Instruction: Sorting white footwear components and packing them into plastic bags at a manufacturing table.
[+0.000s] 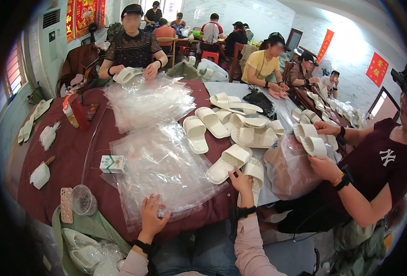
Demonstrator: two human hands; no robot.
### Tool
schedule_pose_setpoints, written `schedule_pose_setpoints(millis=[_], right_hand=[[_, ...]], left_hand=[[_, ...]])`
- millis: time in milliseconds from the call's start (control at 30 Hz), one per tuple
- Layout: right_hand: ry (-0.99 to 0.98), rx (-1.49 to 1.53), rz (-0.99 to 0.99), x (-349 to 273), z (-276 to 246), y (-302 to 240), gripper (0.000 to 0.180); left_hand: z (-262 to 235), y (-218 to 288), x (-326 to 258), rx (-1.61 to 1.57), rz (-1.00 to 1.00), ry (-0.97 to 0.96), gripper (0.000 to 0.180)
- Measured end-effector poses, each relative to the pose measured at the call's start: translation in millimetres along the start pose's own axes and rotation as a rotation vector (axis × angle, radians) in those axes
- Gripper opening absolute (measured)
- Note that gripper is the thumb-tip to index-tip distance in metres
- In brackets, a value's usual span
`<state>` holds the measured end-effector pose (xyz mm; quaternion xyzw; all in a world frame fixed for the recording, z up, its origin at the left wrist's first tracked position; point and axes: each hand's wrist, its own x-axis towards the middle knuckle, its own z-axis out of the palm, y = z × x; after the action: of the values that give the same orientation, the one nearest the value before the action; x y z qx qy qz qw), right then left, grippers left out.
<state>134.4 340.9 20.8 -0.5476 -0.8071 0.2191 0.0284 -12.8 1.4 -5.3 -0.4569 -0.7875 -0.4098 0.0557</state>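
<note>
My left hand (153, 216) lies with fingers apart on the near edge of a stack of clear plastic bags (159, 161). My right hand (242, 183) has its fingers closed on the near right edge of a white slide slipper (229, 164). Another white slipper (254, 173) lies just right of that hand, partly covered by it. Several more white slippers (211, 122) are heaped beyond. A second pile of clear bags (148, 99) spreads farther back on the dark red tablecloth (81, 161).
At the right, a co-worker's hands (324, 168) hold white slippers (310, 140) over a filled clear bag (288, 161). Across the table another person (132, 50) handles a slipper. A small box (113, 164), a phone (66, 205) and a round tub (84, 200) stand left.
</note>
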Motion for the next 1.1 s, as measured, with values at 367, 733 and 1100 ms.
schedule_pose_setpoints(millis=[367,733,1100], right_hand=[[0.303,0.263,-0.124,3.2,23.5,6.8,0.068],[0.495,0.595,-0.513,-135.4,9.9,40.5,0.065],[-0.136,0.516,-0.85,-178.0,29.0,-4.9,0.051]], left_hand=[[7.3,7.9,-6.4,0.409,0.123,0.191,0.016],[8.8,8.7,-6.2,0.386,0.121,0.139,0.028],[11.9,-4.6,-8.6,0.368,0.12,0.047,0.018]])
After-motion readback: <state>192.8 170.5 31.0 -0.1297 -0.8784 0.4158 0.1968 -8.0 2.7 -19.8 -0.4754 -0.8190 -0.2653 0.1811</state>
